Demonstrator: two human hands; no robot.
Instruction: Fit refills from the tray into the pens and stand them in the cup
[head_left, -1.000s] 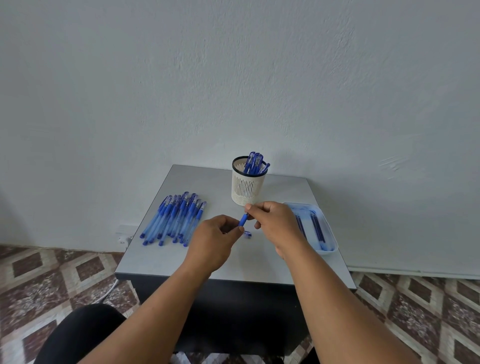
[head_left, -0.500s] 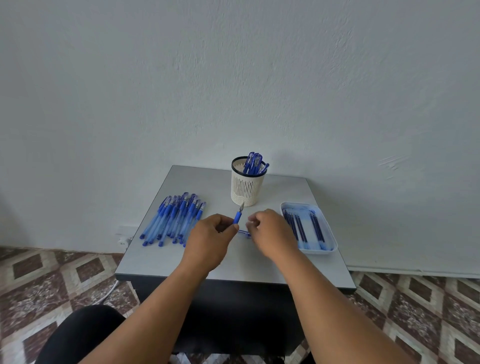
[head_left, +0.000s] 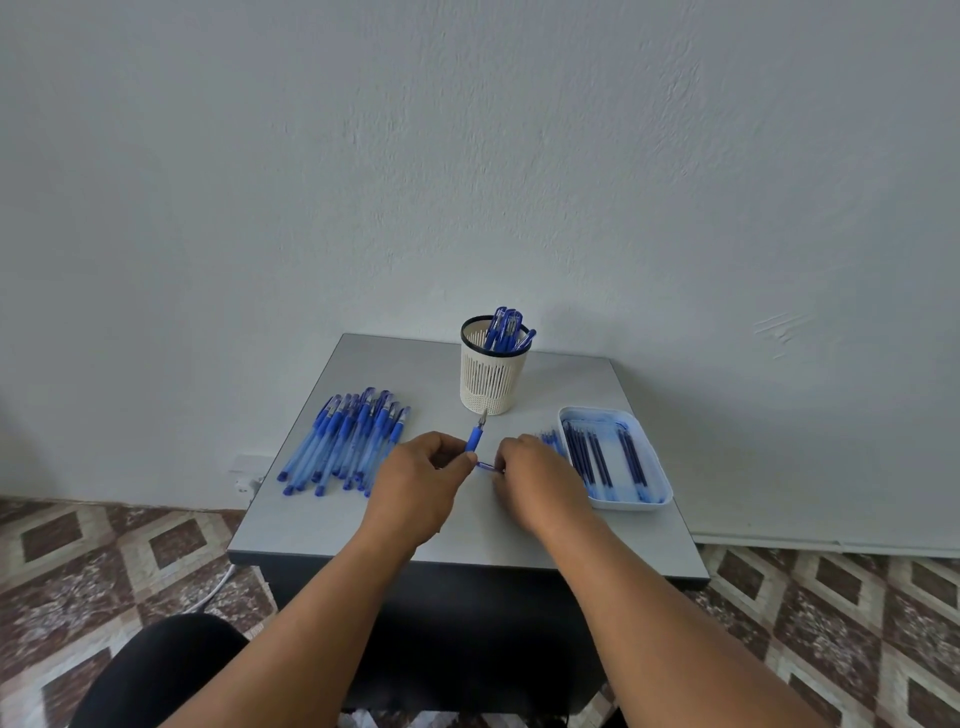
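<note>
pinching 1 blue pen (head_left: 476, 438) near the slotted cup (head_left: 492, 380), left hand (head_left: 418, 480); right hand (head_left: 537, 475) fingers curled on 1 cap (head_left: 487, 466).

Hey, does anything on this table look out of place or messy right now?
One thing: a few blue refills lie on the table just left of the tray, outside it, partly hidden by the right hand. Otherwise the cup stands upright and the pens lie in one pile.

Right hand (head_left: 537, 480) hides pen cap (head_left: 487, 466) end.
</note>
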